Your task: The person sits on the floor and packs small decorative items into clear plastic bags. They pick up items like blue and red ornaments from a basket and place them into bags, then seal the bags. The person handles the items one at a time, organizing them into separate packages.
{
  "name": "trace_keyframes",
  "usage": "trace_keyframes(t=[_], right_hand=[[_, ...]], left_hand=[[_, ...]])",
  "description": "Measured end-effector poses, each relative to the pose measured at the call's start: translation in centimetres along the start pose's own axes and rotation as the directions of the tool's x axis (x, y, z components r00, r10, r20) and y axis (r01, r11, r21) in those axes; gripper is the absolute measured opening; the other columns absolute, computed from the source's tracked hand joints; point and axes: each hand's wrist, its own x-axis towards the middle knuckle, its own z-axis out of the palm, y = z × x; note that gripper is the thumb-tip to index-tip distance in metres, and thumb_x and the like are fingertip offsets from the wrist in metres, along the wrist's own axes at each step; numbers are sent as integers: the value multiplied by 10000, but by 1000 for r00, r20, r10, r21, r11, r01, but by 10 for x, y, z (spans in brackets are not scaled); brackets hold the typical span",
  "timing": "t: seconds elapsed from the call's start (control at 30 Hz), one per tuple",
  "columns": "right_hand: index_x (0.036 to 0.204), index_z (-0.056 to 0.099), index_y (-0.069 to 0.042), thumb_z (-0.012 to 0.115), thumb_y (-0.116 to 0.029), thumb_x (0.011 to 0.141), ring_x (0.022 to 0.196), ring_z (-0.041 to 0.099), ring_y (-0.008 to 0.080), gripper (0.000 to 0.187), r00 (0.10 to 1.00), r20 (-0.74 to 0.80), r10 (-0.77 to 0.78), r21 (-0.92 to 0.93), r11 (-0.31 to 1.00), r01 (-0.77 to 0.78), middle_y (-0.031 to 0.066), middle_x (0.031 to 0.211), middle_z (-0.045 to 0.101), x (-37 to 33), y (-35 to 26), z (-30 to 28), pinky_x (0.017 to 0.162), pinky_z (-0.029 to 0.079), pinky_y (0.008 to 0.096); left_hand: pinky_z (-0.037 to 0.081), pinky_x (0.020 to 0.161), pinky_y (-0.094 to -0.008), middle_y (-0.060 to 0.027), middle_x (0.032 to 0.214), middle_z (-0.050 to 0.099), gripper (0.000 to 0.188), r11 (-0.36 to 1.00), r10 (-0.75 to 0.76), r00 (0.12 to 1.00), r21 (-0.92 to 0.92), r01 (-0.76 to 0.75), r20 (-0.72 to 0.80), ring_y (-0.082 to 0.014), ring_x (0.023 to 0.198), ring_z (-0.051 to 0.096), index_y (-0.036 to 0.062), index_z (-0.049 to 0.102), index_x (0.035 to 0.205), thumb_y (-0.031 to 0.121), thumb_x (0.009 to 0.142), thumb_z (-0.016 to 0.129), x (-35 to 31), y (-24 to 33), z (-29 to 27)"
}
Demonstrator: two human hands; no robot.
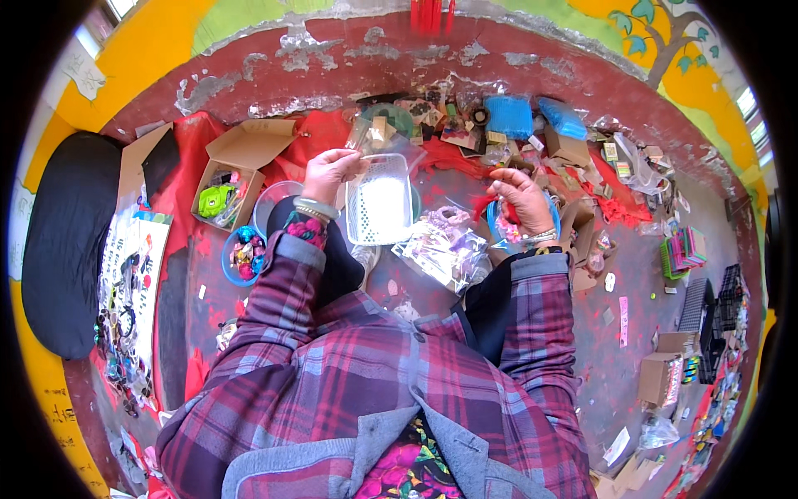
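My left hand (331,176) is closed in a pinch at the upper left corner of a white perforated plastic basket (402,169). Whatever lies between its fingertips is too small to make out. Across from it, my right hand (522,202) is raised with curled fingers, thumb and forefinger drawn together. A blurred red bit shows beside these fingertips; I cannot tell whether they hold it. Under the right hand stands a blue round basin (555,218) with small pink items in it. Clear plastic packets (445,249) are heaped between the basket and the basin.
At left are an open cardboard box (249,143) holding a bright green item, and a blue bowl (241,281) of shiny coloured pieces. Blue packs (509,116) and mixed goods line the peeling wall. Pink and green baskets (685,251) and black crates (698,308) stand at right.
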Motion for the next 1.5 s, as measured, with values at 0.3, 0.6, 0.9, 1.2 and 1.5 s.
trace_keyframes(t=[0.3,0.6,0.9,1.2,1.5], right_hand=[[1263,396,-32,620,-329,832,551,470,5,569,991,134,-1,191,981,-25,92,1057,585,-35,29,79,465,380,121],[952,617,17,611,-142,836,439,479,53,196,983,108,146,266,949,-170,112,806,651,-49,50,119,396,364,159],[820,651,-20,613,-129,833,431,401,5,116,997,-63,-49,-230,973,33,11,668,624,-84,10,137,396,289,151],[756,605,-4,568,-145,834,463,470,50,165,987,-161,29,12,1000,-28,35,619,586,-85,-11,158,423,345,176],[730,618,-10,531,-337,891,426,400,32,375,987,-152,57,-36,997,-63,-11,536,505,-84,-14,162,389,275,177]], left_hand=[[519,745,-275,-108,873,649,109,847,-34,966,-506,165,258,-177,832,641,-9,600,929,49,860,538,-66,44,5],[517,736,-276,-124,880,649,115,816,-41,953,-540,206,301,-183,810,641,-6,593,935,60,858,540,-88,43,-13],[502,672,-244,-137,862,657,154,917,-69,989,-382,116,134,-186,762,639,-7,579,969,104,867,547,-99,11,-46],[299,1014,-386,-152,1348,367,790,504,626,718,546,-669,303,-258,1257,348,17,330,1317,304,702,734,-127,42,-9],[441,882,-314,-162,1048,607,357,607,315,827,570,-553,467,-276,1007,582,-17,504,1184,40,834,543,-127,12,42]])
